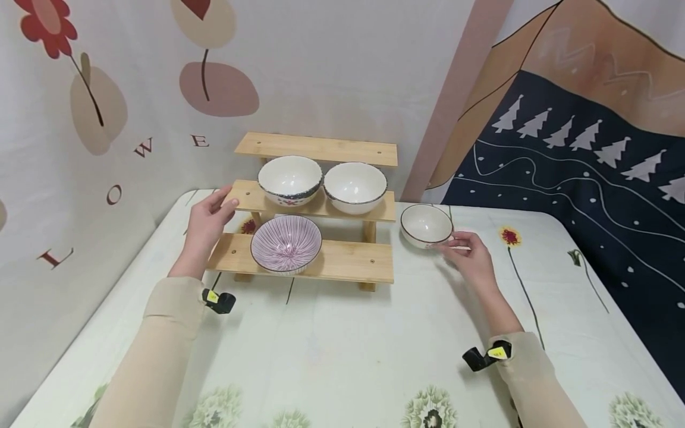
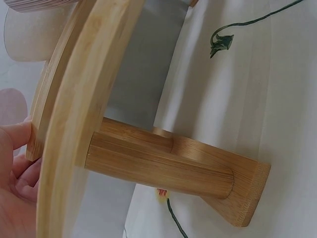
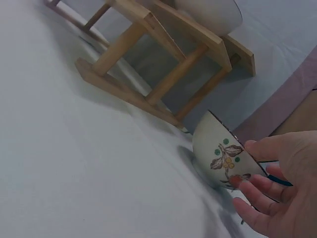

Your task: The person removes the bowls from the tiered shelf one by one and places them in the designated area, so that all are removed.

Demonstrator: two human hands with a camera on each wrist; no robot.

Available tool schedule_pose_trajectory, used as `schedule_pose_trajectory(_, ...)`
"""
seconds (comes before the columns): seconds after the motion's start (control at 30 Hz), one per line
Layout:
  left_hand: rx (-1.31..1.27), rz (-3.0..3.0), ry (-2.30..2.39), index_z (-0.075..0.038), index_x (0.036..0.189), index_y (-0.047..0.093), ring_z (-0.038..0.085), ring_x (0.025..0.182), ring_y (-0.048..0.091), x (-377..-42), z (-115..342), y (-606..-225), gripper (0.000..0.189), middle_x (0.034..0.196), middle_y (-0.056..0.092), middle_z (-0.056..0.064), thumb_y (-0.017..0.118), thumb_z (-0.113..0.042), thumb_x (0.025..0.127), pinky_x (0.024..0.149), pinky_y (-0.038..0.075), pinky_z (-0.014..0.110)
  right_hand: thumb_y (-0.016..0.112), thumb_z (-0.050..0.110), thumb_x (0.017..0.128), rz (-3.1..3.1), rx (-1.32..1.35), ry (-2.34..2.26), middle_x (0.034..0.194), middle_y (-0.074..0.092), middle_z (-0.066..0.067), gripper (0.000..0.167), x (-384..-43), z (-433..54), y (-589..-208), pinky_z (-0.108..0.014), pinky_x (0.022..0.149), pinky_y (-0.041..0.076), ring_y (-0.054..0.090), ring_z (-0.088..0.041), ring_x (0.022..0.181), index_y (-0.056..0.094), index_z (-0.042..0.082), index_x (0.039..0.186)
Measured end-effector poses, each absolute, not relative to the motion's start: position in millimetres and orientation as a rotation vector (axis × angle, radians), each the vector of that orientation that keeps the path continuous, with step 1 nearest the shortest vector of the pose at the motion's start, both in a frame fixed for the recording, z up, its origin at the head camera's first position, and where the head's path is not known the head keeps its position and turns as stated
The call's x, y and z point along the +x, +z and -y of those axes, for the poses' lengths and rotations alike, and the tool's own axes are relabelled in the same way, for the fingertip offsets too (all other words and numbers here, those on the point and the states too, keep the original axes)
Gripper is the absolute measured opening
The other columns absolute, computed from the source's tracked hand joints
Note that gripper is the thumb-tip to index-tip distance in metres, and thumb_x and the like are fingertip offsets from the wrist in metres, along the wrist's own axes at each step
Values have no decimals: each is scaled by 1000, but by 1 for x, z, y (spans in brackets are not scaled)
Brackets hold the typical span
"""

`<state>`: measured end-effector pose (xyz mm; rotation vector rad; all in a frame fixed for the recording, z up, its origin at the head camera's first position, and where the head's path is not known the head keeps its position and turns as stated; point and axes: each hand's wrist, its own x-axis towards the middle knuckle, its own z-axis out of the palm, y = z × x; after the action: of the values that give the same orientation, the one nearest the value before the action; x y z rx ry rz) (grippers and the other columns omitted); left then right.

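Observation:
A three-tier wooden rack (image 1: 353, 261) stands on the table. My left hand (image 1: 206, 217) grips the left end of its middle shelf; in the left wrist view the thumb and fingers (image 2: 17, 135) meet the shelf's end. On that shelf sit a bowl with a dark patterned rim (image 1: 291, 178) and a white bowl (image 1: 355, 187). A purple-striped bowl (image 1: 286, 244) rests tilted forward on the bottom shelf. Right of the rack is a small bowl (image 1: 426, 226), painted outside with leaves and berries. My right hand (image 1: 468, 258) pinches its right rim, thumb above and fingers against the side.
The top shelf (image 1: 316, 147) of the rack bears nothing. A white cloth with printed flowers covers the table (image 1: 342, 356). Patterned curtains (image 1: 332, 71) hang close behind the rack and on both sides.

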<state>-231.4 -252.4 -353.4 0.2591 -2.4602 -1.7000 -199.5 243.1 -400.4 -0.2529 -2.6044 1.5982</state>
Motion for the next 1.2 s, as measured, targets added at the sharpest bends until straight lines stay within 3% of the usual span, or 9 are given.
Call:
schedule_pose_trajectory(0.17,258,2453,-1713,-14,156,32,28,145,42,-233,253,-355,58,162,33,8,51,-33,104,115,45,28,70,20,94,2605,-208,1607,97,62,13,45,-193,-241,-393,-5,71,51,57,12,75,53,0,131)
schedule_pose_trajectory(0.63,257,2456,-1708,-12,156,32,28,145,42,-232,252,-354,60,162,32,10,50,-36,104,112,46,21,68,12,95,2577,29,1672,86,63,22,34,-180,-221,-377,-7,72,54,62,6,77,59,-4,123)
schedule_pose_trajectory(1.0,273,2452,-1712,-15,156,32,26,144,43,-233,253,-356,60,162,33,8,50,-37,104,114,46,26,69,11,94,2608,129,1614,106,68,-15,32,-172,-201,-370,-9,74,54,62,4,82,61,-2,122)
schedule_pose_trajectory(1.2,270,2441,-1726,-13,156,32,26,144,43,-232,253,-355,60,162,33,9,51,-37,104,113,46,23,70,12,93,2626,171,1611,109,68,-21,32,-168,-190,-367,-11,76,54,63,-3,86,62,-1,121)
